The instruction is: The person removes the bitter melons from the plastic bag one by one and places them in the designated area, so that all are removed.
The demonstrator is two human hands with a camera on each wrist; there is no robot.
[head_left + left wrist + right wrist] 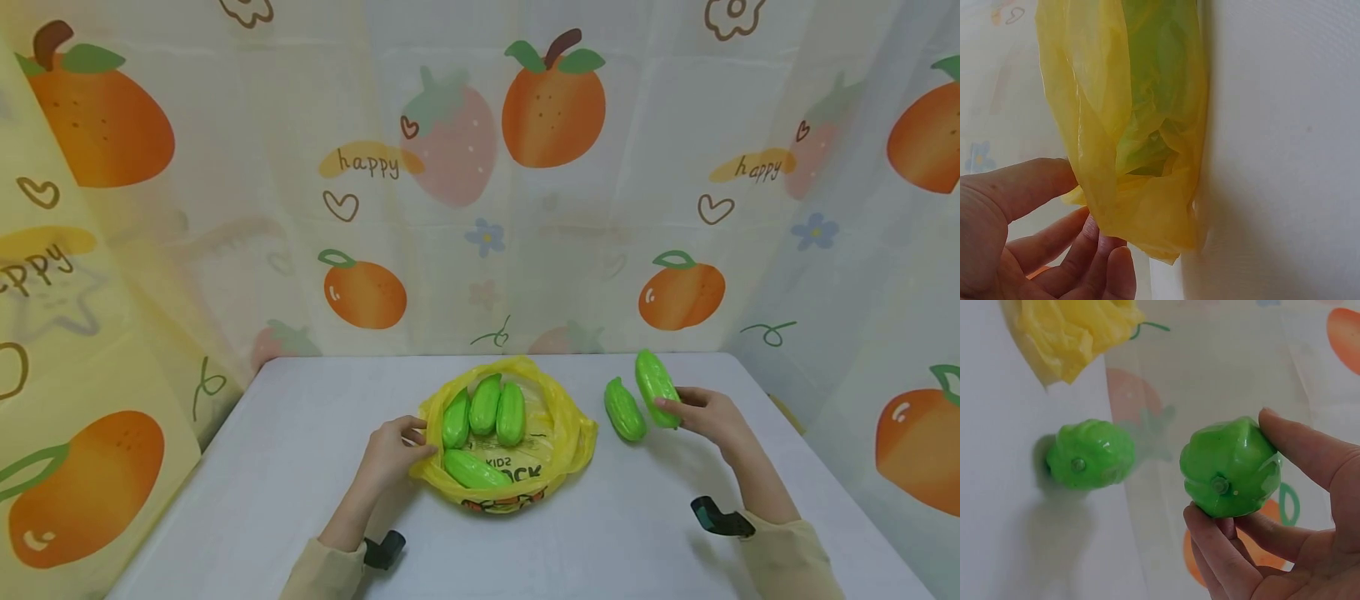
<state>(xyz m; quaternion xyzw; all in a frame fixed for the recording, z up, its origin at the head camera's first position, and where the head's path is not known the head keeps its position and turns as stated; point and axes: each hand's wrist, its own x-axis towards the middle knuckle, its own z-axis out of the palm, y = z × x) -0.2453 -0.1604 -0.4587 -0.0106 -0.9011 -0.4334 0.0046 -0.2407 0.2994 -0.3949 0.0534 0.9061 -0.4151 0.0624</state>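
A yellow plastic bag (581, 433) lies spread open on the table, with several green toy cucumbers (485, 406) inside. My left hand (393, 450) is at the bag's left rim. In the left wrist view the thumb and fingers (1035, 187) pinch the edge of the yellow film. My right hand (712, 414) grips another green cucumber (657, 387) by its side, raised above the table. The right wrist view has that cucumber (1229, 467) end-on, between thumb and fingertips. Left of it, a further cucumber (625, 410) lies on the tabletop.
The white table (285, 433) ends at a fruit-printed curtain (450, 275) behind it, with more curtain at both sides. Dark camera mounts (385, 550) sit on both wrists. Printed lettering (517, 472) shows on the bag's inside.
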